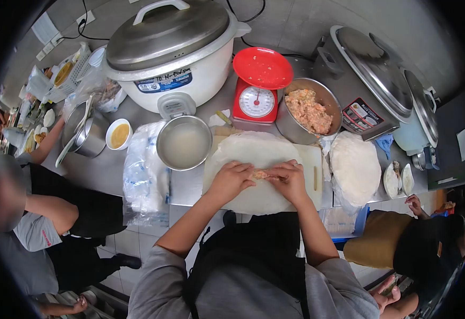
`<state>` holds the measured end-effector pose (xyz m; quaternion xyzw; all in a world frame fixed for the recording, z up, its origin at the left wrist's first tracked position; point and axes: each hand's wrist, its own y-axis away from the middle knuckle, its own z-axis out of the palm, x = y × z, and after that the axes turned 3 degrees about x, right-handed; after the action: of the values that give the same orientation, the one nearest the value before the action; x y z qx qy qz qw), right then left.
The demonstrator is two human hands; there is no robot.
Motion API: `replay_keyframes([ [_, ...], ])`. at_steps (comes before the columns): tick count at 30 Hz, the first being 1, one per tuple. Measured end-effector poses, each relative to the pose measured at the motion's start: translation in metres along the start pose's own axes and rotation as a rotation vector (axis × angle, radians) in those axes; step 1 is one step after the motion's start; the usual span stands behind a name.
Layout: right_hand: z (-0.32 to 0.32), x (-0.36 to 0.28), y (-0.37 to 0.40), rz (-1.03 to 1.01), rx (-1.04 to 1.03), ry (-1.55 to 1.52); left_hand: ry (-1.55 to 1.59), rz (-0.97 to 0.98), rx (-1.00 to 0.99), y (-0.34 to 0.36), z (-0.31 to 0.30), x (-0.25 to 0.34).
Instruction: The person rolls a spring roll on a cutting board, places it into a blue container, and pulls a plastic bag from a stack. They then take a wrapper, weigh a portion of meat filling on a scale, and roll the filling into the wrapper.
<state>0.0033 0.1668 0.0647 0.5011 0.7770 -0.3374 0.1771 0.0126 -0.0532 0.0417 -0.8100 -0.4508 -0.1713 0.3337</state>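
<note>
A small strip of ground meat filling [259, 174] lies on a thin, pale round wrapper [254, 199], which is spread over a white cutting board [311, 159]. At the strip's left end, my left hand [232, 181] has its fingers curled and pressed against the meat. My right hand [288, 179] pinches the other end with thumb and fingers. The fingertips partly hide the filling. Behind the board, a metal pot [291, 127] holds more of the meat mix [309, 110]. A metal bowl of cloudy liquid [184, 141] stands to the left of the board.
A red scale [256, 101] and large rice cookers [176, 58] [370, 74] line the back. Bagged wrappers [356, 167] lie right, a plastic bag [145, 165] left. A cup of yellow liquid [119, 134] stands farther left. Co-workers [57, 202] [424, 244] stand on both sides.
</note>
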Motion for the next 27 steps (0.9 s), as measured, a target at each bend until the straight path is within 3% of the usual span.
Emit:
replay_keyframes([
  [6,-0.017,0.035,0.017,0.107,-0.030,-0.024,-0.082,0.063,-0.018,-0.014,0.033,0.010],
  [9,-0.026,0.046,0.024,0.035,0.095,-0.142,-0.035,0.076,-0.034,-0.024,0.044,0.025],
  [12,-0.028,0.046,0.030,0.154,0.132,-0.208,-0.026,0.112,-0.062,-0.035,0.060,0.032],
  [15,-0.038,0.058,0.032,0.086,0.060,-0.018,-0.051,0.126,-0.072,-0.039,0.073,0.034],
  [18,-0.046,0.057,0.031,0.067,0.106,0.014,-0.064,0.127,-0.042,-0.041,0.077,0.035],
  [27,-0.054,0.077,0.029,0.051,-0.008,0.039,-0.136,0.092,-0.115,-0.051,0.091,0.059],
])
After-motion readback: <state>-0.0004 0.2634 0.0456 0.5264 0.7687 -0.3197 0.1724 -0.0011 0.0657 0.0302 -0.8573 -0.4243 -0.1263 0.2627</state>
